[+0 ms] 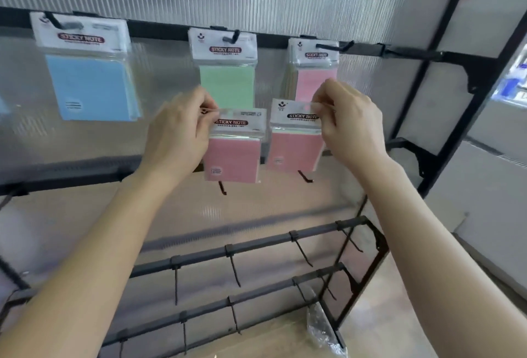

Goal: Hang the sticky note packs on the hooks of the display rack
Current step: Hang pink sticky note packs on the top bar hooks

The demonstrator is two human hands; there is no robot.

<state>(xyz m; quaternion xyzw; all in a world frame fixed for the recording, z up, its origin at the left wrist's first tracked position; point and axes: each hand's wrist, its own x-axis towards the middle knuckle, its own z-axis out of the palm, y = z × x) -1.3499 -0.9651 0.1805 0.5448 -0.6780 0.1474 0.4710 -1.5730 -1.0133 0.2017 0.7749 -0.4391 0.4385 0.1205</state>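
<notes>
Left hand (178,132), right hand (349,124) each pinch pink pack (233,155).

Two packs (232,144) below three hung packs (225,67)

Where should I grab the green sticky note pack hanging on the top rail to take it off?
On the green pack, pinch the white header card just beside the hook, coming from the front. It hangs flat facing you and the hook points outward, so it should slide off toward you.

On top-rail hooks (335,47): blue pack (91,87), green pack (226,84), hung pink pack (315,81). Below, upright, seemingly unhooked: left-held pink pack (232,158), right-held pink pack (293,149).
</notes>
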